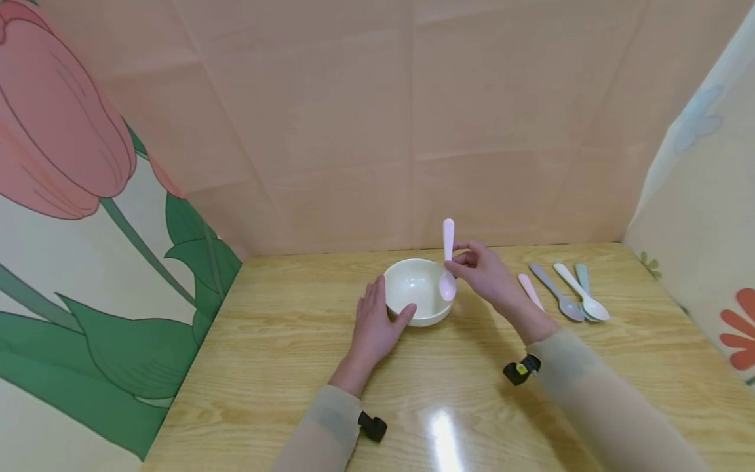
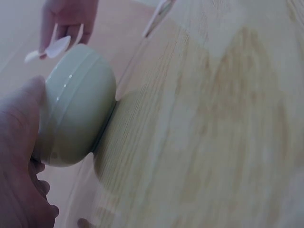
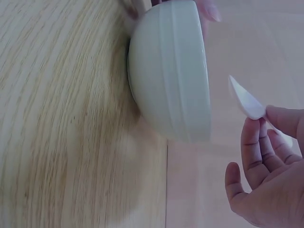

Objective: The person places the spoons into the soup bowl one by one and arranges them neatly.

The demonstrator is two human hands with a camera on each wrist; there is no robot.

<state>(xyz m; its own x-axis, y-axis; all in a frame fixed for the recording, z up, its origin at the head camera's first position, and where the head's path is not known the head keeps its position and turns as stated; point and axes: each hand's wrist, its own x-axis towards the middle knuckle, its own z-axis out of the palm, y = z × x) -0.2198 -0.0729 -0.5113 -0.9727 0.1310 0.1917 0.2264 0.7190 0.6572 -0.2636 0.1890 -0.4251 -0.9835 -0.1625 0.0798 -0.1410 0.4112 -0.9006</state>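
Observation:
A white bowl (image 1: 415, 288) stands on the wooden table. My left hand (image 1: 377, 321) holds it from the left, thumb at the near rim and fingers along the outer side; the left wrist view shows the thumb close against the bowl's wall (image 2: 78, 109). Above the bowl's right rim, my right hand (image 1: 480, 272) pinches a pale pink spoon (image 1: 448, 242) between thumb and fingertips. The spoon points handle up, its scoop end lower and over the bowl. In the right wrist view the spoon (image 3: 247, 102) is clear of the bowl's rim.
On the right of the table lie more spoons: a grey-purple one (image 1: 551, 285), a white one (image 1: 578, 288), a blue-green one (image 1: 582, 275) partly under it, and a pink one (image 1: 529, 288) partly hidden by my right forearm. A pinkish backdrop (image 1: 342, 164) rises behind the table (image 1: 283, 367).

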